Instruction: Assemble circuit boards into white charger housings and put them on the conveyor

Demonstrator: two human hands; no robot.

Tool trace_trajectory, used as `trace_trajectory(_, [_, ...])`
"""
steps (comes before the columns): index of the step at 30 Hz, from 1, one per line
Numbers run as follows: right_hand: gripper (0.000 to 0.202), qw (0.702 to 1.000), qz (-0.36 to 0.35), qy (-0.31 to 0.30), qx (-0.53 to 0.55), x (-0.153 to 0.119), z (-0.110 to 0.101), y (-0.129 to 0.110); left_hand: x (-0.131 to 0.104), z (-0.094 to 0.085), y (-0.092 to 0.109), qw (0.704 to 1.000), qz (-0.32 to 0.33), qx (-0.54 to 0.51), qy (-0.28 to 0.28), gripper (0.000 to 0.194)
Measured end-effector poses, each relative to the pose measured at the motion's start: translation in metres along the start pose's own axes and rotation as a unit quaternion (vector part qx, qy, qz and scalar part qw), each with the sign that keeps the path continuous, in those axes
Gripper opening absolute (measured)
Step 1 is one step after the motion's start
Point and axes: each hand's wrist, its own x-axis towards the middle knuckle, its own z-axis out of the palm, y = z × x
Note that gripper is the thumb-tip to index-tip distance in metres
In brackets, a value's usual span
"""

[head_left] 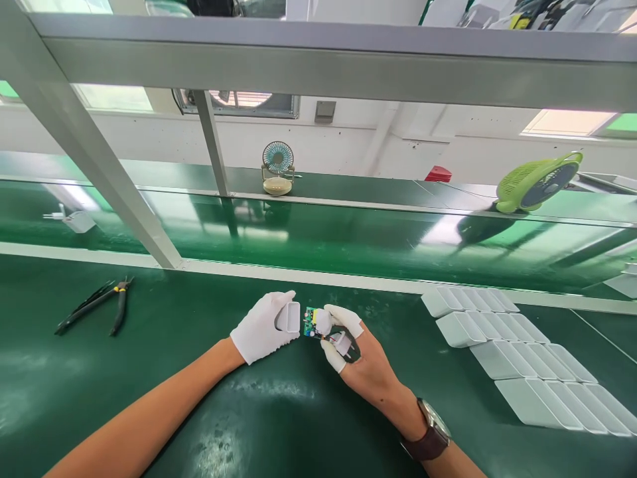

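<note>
White-gloved left hand [263, 326] clamped on plastic shell [288, 317], right hand [354, 358] pinching circuit board [311, 322]

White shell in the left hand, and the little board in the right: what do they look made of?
White shell, held in the left hand: looks like moulded plastic, matte, with smooth rounded corners and an even colour. Board, pinched in the right hand: probably a printed circuit board, green laminate with small parts on it; too small to tell more.
</note>
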Motion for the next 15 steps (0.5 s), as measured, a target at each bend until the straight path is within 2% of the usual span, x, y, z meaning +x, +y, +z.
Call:
trace_trajectory(4, [0.054,0.992,-0.089,0.044,-0.078,-0.0051,0.0037,0.0009,-0.0033,0.0011,-0.0008,0.999,0.034,0.012,0.004,0.081])
trace_trajectory(6, [0.057,0.987,-0.12,0.045,-0.1,-0.0066,0.0044,0.0002,-0.0036,0.0004,-0.0001,0.999,0.049,0.015,0.002,0.08])
trace_trajectory(15, [0.058,0.982,-0.139,0.001,-0.132,-0.0056,0.0038,-0.0025,-0.0022,-0.0017,0.0013,0.991,0.13,0.027,0.004,0.074])
